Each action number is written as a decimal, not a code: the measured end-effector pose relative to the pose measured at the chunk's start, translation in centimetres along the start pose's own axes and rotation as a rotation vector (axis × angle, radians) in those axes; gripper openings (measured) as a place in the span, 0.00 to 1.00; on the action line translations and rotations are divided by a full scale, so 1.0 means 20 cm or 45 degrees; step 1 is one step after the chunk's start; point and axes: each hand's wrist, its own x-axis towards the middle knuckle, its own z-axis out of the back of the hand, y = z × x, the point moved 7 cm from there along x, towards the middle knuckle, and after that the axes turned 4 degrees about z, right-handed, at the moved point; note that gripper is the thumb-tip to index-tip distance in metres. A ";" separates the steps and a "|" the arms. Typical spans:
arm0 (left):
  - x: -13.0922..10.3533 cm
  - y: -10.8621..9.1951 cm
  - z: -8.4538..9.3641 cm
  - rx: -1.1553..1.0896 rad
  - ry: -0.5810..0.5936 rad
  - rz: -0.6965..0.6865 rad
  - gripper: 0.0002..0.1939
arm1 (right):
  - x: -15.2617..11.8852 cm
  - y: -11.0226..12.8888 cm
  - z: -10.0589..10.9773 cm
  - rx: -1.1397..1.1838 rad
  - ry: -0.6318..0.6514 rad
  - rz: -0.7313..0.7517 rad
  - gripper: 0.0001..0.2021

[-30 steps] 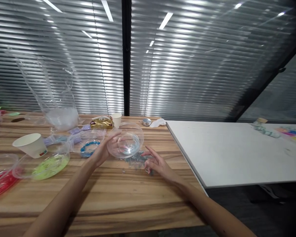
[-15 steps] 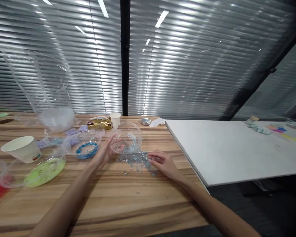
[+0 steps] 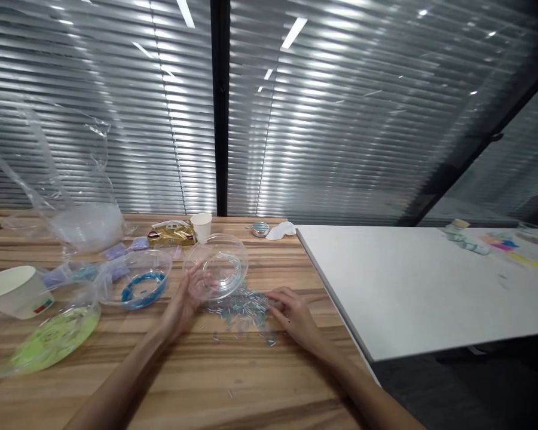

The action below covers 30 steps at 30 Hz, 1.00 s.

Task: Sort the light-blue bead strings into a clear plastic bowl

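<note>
My left hand [image 3: 192,294] grips the side of a clear plastic bowl [image 3: 238,248], which is tilted just above the wooden table [image 3: 197,382]. Some small tube beads show through the bowl. Below its rim lies a loose heap of blue and silvery tube beads [image 3: 251,307], with a few strays nearer to me. At the heap's right edge, my right hand [image 3: 293,313] has its thumb and fingers drawn together. What sits between those fingertips is too small to make out.
To the left are a clear bowl with blue beads [image 3: 144,291], one with yellow-green contents [image 3: 56,340] and a paper cup [image 3: 15,291]. Behind are a gold packet [image 3: 173,234], another paper cup [image 3: 201,226], a round tin [image 3: 260,229] and tissue [image 3: 281,230]. A white table [image 3: 412,286] adjoins at right.
My view has shifted, so the things on the table appear lower and further left. The bowl in my left hand is tipped differently. My right hand stays at the heap's right edge.
</note>
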 end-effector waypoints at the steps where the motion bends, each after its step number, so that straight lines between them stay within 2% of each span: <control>1: -0.01 0.00 0.00 -0.013 -0.017 -0.005 0.35 | 0.00 0.00 0.00 -0.022 0.018 0.030 0.10; 4: -0.03 -0.03 -0.01 -0.043 -0.073 -0.042 0.39 | -0.01 0.02 0.00 -0.110 0.062 0.096 0.10; 7: -0.04 -0.03 0.00 -0.076 -0.108 -0.008 0.42 | -0.01 0.05 0.01 -0.144 0.105 0.111 0.10; 13: -0.03 -0.01 0.03 -0.059 -0.140 0.092 0.37 | -0.01 0.08 -0.03 -0.143 0.240 0.172 0.06; 20: 0.00 0.00 0.03 -0.025 -0.131 0.064 0.29 | -0.02 0.07 -0.06 -0.169 0.296 0.204 0.05; 26: 0.01 0.03 0.02 -0.029 -0.081 0.090 0.34 | -0.01 0.08 -0.07 -0.204 0.372 0.222 0.06; 30: 0.01 0.04 0.02 -0.002 -0.078 0.100 0.34 | -0.01 0.08 -0.07 -0.207 0.380 0.241 0.06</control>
